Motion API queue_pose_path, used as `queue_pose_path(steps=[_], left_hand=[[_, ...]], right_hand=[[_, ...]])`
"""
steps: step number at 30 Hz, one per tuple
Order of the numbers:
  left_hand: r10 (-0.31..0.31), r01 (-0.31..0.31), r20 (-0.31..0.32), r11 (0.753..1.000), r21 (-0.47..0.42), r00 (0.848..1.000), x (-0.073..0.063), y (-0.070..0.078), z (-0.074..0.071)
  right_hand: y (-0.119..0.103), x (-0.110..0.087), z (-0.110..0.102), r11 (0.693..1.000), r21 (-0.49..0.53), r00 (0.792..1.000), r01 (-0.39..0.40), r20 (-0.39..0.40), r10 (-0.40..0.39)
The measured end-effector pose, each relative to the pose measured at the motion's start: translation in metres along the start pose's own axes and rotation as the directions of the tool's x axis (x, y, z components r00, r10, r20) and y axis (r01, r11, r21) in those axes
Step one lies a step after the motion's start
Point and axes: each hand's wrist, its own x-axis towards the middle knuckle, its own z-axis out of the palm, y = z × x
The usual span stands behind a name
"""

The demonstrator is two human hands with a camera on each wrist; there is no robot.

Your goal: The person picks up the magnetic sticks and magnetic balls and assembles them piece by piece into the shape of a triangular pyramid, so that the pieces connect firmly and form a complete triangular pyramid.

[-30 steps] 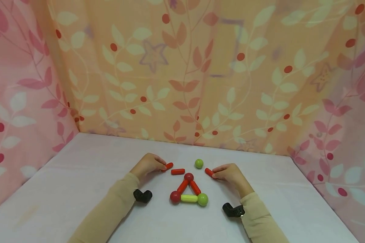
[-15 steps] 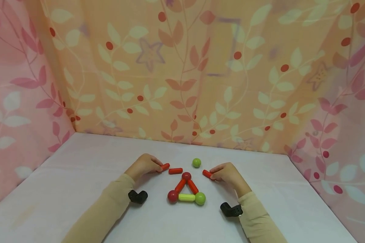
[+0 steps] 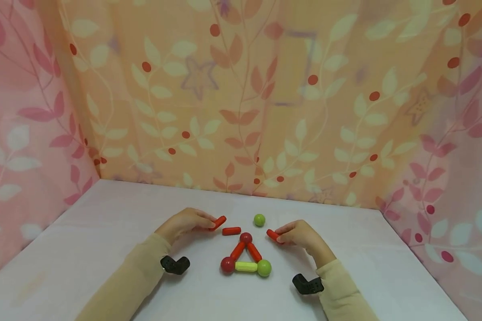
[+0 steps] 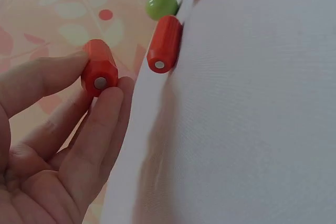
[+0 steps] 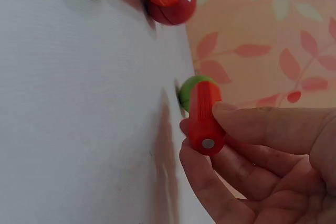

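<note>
Leftmost, a beige left sleeve [image 3: 124,281] is seen behind the left fingers, with a black left wrist unit [image 3: 174,265] mounted at its inner side. By the left hand [image 3: 184,224], a first red rod [image 3: 219,221] is pinched between thumb and fingertips, the finger gap being set narrow, at rod width; a grey disc [image 4: 100,83] is fitted in the end face turned toward the wrist. Just to the right of these fingers, a loose red rod [image 3: 231,231] is laid on the white tabletop [image 3: 225,298], apart from the held one. Farther right, between the hands and on the near side of both sets of fingertips, a triangle [image 3: 238,249] is positioned: its corners are formed by a red corner ball [image 3: 227,265], a red apex ball [image 3: 246,238] and a green corner ball [image 3: 264,268], joined by two red side rods [image 3: 254,252] and a yellow-green rod [image 3: 246,266] along the near edge. A loose green ball [image 3: 259,220] is placed beyond the apex, to the left of the right fingertips and slightly farther out. By the right hand [image 3: 304,238], a second red rod [image 3: 273,235] is likewise pinched between thumb and fingers, with its free end directed toward the loose green ball. Rightmost, behind the right fingers, a black right wrist unit [image 3: 307,284] and a beige right sleeve [image 3: 343,290] are seen.
</note>
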Motion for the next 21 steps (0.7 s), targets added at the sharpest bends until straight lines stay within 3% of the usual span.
queue_pose_path(steps=[9, 15, 21], left_hand=[[-0.001, 0.001, -0.009, 0.998, -0.068, 1.000, -0.011, 0.006, 0.005], [0.010, -0.005, 0.034, 0.992, -0.129, 0.999, -0.024, 0.008, 0.014], [0.039, -0.035, 0.036, 0.993, -0.113, 0.999, -0.029, 0.010, 0.025]], right_hand=[[-0.016, -0.018, 0.003, 0.998, 0.036, 0.998, 0.058, 0.035, -0.059], [-0.018, -0.028, 0.008, 0.990, 0.129, 0.994, 0.060, 0.081, -0.071], [-0.015, -0.034, 0.011, 0.979, 0.177, 0.988, 0.101, 0.097, -0.120]])
